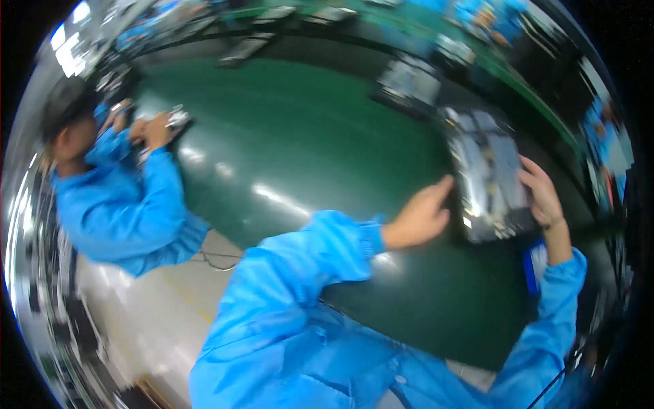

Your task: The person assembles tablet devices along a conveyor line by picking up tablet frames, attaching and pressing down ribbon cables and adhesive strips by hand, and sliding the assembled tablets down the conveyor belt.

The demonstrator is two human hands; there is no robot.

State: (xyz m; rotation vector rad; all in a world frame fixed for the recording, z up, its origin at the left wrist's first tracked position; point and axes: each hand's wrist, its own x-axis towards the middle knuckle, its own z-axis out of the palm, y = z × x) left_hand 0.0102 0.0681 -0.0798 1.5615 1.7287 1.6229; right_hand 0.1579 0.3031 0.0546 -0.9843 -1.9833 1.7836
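Note:
A flat, dark-framed electronic unit with grey panels and small metallic parts lies at the right side of the green table, blurred by motion. Its right edge is gripped by my right hand, with the fingers bent over the side. My left hand is just left of the unit, its index finger stretched toward the left edge and its thumb apart. I cannot tell whether that fingertip touches the unit. Nothing shows in the left hand.
Behind the unit sits another similar dark-framed unit. A blue-and-white object lies by my right wrist. At the left, a co-worker in blue handles a small silvery part on the green table. More units lie along the far line.

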